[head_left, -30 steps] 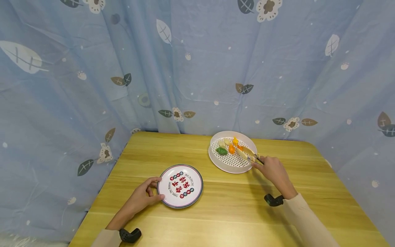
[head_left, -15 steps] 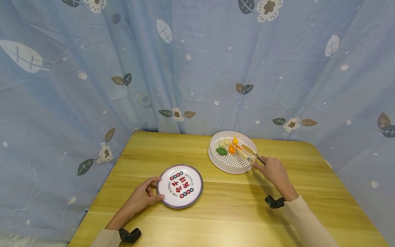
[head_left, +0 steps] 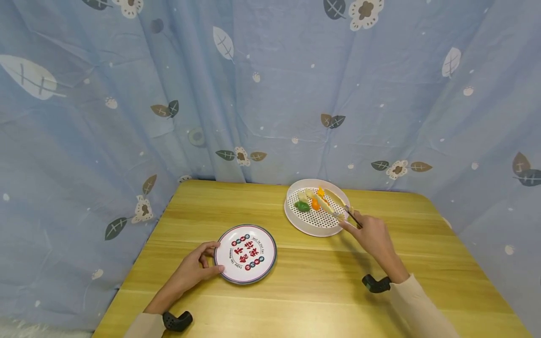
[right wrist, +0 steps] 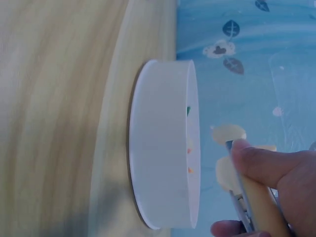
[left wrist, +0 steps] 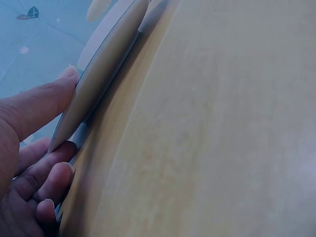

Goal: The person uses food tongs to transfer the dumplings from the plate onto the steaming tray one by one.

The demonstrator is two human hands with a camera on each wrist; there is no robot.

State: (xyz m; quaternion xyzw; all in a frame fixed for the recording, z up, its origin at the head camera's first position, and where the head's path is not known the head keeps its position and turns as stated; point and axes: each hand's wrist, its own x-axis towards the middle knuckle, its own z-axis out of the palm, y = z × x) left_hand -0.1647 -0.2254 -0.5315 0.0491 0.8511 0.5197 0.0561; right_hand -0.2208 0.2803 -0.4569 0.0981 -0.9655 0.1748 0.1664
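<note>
My left hand (head_left: pixel 194 267) holds the left rim of a round white plate (head_left: pixel 266 256) with red and blue lettering, thumb on top and fingers beneath. In the left wrist view the plate (left wrist: pixel 98 74) appears edge-on. My right hand (head_left: pixel 374 237) grips a pair of tongs (head_left: pixel 325 206) with pale, broad ends, spread apart over a round white perforated basket (head_left: pixel 314 230). In it lie a green piece (head_left: pixel 302 206), an orange piece (head_left: pixel 315 205), a yellow piece (head_left: pixel 321 191) and pale pieces (head_left: pixel 302 196). Whether the tongs touch any piece cannot be told.
Both things stand on a wooden table (head_left: pixel 296 300), the basket near its back edge and the plate nearer the front left. A blue curtain (head_left: pixel 270 94) with leaf and flower prints hangs behind and at the sides.
The tongs have shifted up and to the left over the basket, their ends now over its far pieces. My left hand and the plate stay in place.
</note>
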